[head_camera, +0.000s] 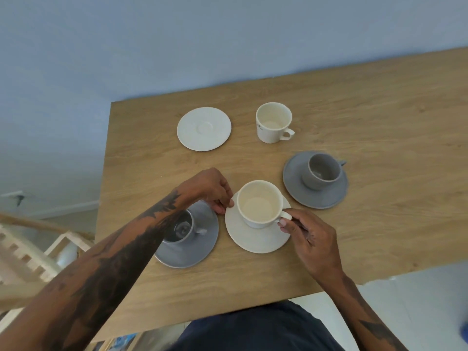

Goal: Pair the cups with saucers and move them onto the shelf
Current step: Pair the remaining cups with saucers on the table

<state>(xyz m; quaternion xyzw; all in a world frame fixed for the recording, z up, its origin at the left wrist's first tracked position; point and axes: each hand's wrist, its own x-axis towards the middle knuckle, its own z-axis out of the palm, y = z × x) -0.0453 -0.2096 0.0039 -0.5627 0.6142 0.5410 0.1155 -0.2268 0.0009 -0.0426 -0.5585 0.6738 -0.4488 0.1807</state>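
Pinching the handle of the near cream cup [258, 205] w/ my right hand [310, 239], grip narrow, thumb & fingertips closed on the handle. Cup sits upright on the near cream saucer [253, 240], roughly centred. My left hand [210, 190] is at the saucer's far-left rim, fingertips [226, 203] touching the edge by the cup's side; grip looks pinched on the rim, but can't tell for sure. Left forearm crosses over the near grey cup [181, 228], which stands on its grey saucer [200, 249], just beside the cream one. To the right, 2nd grey cup [321, 171] stands on its grey saucer [304, 193], apart from my hands. Far side of the desk [392, 148]: a bare cream saucer [203, 129] and a lone cream cup [273, 122] straight on the wood, well apart from each other.
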